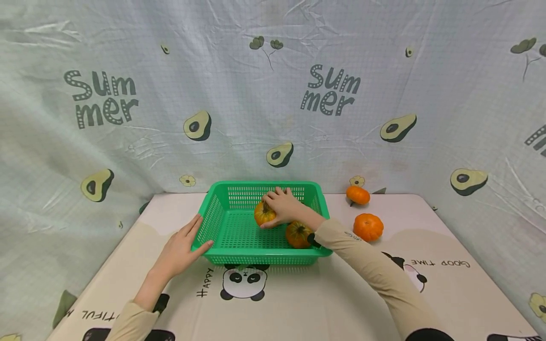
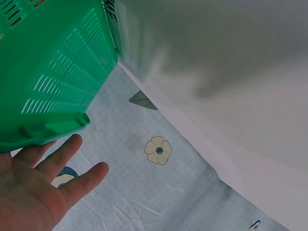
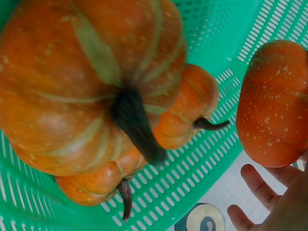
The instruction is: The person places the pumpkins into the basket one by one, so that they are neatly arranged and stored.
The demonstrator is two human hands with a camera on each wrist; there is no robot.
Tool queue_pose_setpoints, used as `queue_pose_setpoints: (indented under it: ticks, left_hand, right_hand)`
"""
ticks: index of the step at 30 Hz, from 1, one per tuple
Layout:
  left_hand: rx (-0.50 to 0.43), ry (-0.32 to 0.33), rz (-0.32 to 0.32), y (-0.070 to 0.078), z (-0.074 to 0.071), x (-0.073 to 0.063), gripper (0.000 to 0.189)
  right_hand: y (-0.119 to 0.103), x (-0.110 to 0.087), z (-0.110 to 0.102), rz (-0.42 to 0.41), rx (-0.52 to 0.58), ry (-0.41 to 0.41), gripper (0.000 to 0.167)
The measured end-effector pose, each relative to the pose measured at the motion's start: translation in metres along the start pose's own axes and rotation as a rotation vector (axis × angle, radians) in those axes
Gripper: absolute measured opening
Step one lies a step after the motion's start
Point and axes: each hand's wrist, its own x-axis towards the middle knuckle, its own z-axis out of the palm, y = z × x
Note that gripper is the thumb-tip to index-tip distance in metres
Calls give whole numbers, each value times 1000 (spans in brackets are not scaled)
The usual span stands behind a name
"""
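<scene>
My right hand (image 1: 286, 207) grips a yellow-orange pumpkin (image 1: 263, 215) inside the green basket (image 1: 264, 253), fingers over its top and thumb on the near side. In the right wrist view this pumpkin (image 3: 274, 103) is cut off by the right edge, with fingers below it. Another striped pumpkin (image 1: 297, 235) sits in the basket under my right forearm. Beside it, the right wrist view shows two smaller pumpkins, one to the right (image 3: 187, 106) and one below (image 3: 96, 190). With fingers spread, my left hand (image 1: 181, 253) rests against the basket's left rim.
Two orange pumpkins stand on the table right of the basket, a flatter one (image 1: 358, 194) at the back edge and a rounder one (image 1: 368, 227) nearer. A printed curtain (image 1: 239, 94) hangs behind the table (image 1: 298, 303).
</scene>
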Motion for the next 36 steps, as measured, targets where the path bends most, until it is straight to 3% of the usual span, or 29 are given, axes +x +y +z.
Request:
queue_pose_setpoints:
  ticks: [9, 15, 23, 29, 36]
  left_hand:
    - [-5, 4, 1, 1, 0, 0, 76]
    - [-2, 5, 4, 2, -1, 0, 76]
    - [-9, 2, 11, 2, -1, 0, 76]
    - [-7, 8, 13, 0, -1, 1, 76]
    - [-5, 1, 6, 0, -1, 1, 76]
  right_hand:
    - [-4, -2, 6, -90, -38, -24, 70]
    - [-1, -3, 15, -141, -75, -89, 73]
    - [-1, -2, 17, -143, -57, -127, 79]
    - [-1, -1, 14, -125, -55, -194, 71]
    - [-1, -1, 13, -133, -31, -209, 65]
